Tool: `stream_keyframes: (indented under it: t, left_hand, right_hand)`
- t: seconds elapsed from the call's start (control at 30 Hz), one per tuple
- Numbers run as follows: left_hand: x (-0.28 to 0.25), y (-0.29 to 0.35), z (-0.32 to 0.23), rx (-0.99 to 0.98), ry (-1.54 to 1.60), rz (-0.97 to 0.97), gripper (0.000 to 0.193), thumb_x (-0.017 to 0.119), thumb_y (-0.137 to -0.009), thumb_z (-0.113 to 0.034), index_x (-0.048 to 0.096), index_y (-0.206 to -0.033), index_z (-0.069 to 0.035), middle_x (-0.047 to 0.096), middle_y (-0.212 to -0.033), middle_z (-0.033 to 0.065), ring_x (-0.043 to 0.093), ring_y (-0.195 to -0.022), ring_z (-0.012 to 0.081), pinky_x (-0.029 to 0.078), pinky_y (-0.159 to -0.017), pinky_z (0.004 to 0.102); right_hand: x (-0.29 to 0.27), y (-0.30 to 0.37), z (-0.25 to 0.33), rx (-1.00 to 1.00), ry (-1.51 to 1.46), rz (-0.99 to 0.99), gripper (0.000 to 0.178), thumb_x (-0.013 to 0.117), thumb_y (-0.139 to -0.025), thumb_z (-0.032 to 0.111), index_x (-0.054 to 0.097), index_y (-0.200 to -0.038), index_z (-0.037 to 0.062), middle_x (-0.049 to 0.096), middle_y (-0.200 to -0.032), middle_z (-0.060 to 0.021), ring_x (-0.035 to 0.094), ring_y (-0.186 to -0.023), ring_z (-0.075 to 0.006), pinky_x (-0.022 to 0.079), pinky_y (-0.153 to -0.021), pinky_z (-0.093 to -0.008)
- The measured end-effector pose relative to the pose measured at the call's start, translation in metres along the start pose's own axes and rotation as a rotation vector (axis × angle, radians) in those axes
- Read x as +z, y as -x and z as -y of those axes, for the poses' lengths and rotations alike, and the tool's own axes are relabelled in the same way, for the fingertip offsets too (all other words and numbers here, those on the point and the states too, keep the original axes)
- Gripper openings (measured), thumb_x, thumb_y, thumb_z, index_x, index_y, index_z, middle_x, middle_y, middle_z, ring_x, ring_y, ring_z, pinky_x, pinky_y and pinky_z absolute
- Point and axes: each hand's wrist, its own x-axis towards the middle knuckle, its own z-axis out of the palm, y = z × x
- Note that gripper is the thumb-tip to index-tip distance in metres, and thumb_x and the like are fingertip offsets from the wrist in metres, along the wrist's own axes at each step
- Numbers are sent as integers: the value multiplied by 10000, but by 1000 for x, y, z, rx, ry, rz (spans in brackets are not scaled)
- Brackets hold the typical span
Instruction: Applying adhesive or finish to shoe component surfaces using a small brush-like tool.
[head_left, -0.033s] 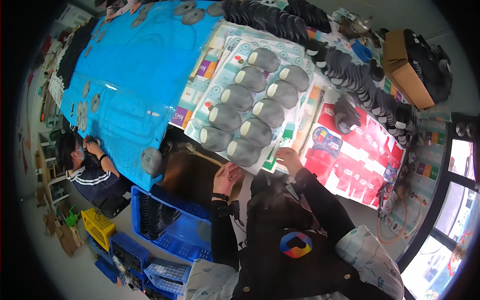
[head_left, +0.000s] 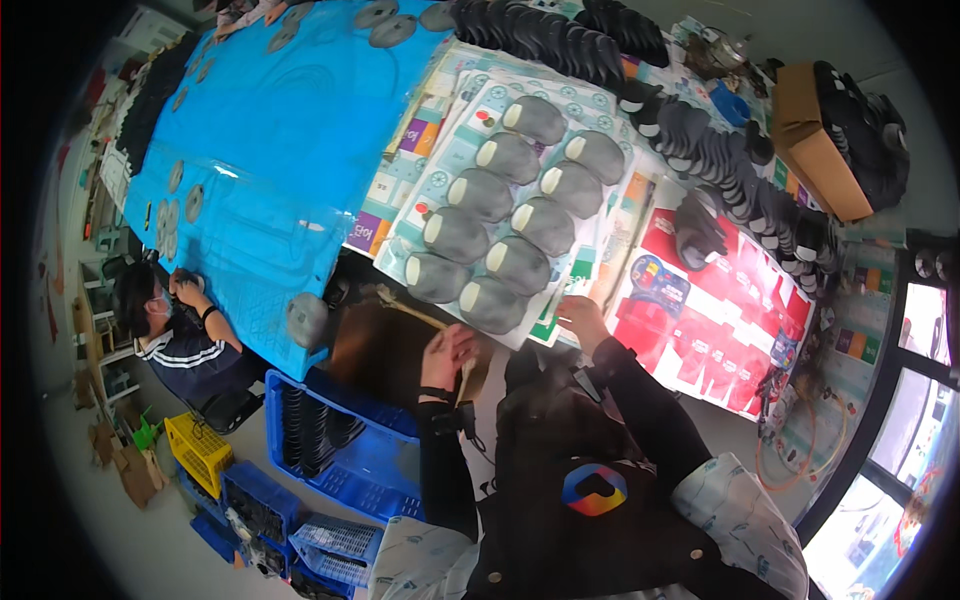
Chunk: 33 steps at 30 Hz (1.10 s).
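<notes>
My left hand [head_left: 447, 357] is raised in front of the near edge of the table, fingers loosely bent and apart, with nothing clearly in it. A thin pale strip shows just under its fingers; I cannot tell whether they touch. My right hand [head_left: 583, 322] is by the near right corner of a patterned sheet [head_left: 404, 238], fingers stretched toward it. Contact there is unclear. On the sheet lie two columns of rounded grey pieces [head_left: 518, 264], each with a cream patch at one end.
A blue-covered table [head_left: 270, 130] stretches to the left, where a co-worker [head_left: 190, 335] sits. A blue crate [head_left: 375, 465] with dark pieces stands below it. On the right are a red printed sheet [head_left: 655, 330], a row of dark curved pieces [head_left: 690, 140] and a cardboard box [head_left: 815, 150].
My left hand has shifted slightly left and its fingers are more bent. The pale strip shows below it more clearly. My right hand stays by the sheet's corner, and the view has shifted slightly.
</notes>
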Motion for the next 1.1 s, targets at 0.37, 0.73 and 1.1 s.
stream_keyframes:
  t: [0.37, 0.73, 1.1]
  left_hand:
    - [-109, -187, -168, 4, -197, -277, 568, 681, -921, -135, 423, -1403, 18, 641, -1136, 170, 683, -1000, 304, 580, -731, 475]
    - [-64, -168, -213, 12, -543, 30, 308, 644, -1028, -245, 679, -1302, -108, 709, -965, -15, 662, -746, 79, 524, -577, 239]
    - [-93, -214, -209, 142, -658, 96, 324, 727, -963, -254, 652, -1178, -23, 647, -1029, 41, 608, -952, 127, 495, -835, 285]
  right_hand:
    - [45, -5, -4, 65, -8, -342, 302, 552, -983, 29, 556, -1275, -49, 657, -1065, -125, 674, -954, -233, 588, -787, -356]
    - [48, -7, 9, 109, -33, -181, 210, 660, -907, 52, 568, -1095, 65, 570, -995, -41, 623, -920, -195, 566, -845, -374]
    - [40, -13, 2, 23, 45, -30, 513, 606, -973, 80, 392, -1438, 117, 626, -1131, -107, 684, -1011, -263, 592, -901, -451]
